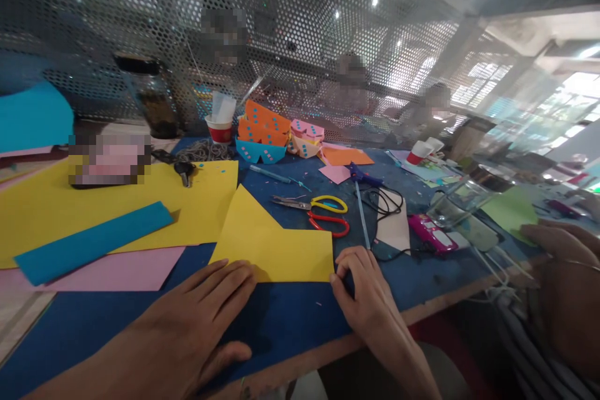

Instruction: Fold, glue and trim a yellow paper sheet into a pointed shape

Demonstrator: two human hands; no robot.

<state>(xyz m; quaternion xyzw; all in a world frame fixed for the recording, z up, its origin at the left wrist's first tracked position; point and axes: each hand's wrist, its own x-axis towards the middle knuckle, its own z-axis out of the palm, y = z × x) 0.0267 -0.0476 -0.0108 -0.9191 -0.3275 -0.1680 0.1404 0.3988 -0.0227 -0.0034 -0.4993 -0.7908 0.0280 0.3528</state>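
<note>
A folded sheet of yellow paper (285,254) lies on the blue table top in front of me, its upper left part rising to a point. My left hand (206,309) rests flat on the sheet's lower left, fingers stretched out and thumb apart. At the lower right corner, my right hand (363,287) is curled, with thumb and forefinger pinching the paper's edge. Just beyond the sheet are scissors (312,207) with one yellow and one red handle loop. A folded blue paper strip (96,240) lies left of my left hand, over larger yellow paper and pink paper (135,272).
Decorated paper pieces (265,128) stand at the back near a red-and-white cup (219,128) and a jar (157,103). A corded blue glue gun (365,176), a magenta device (431,232) and a clear jar (469,197) are rightward. Another person's hand (562,250) touches green paper (513,212).
</note>
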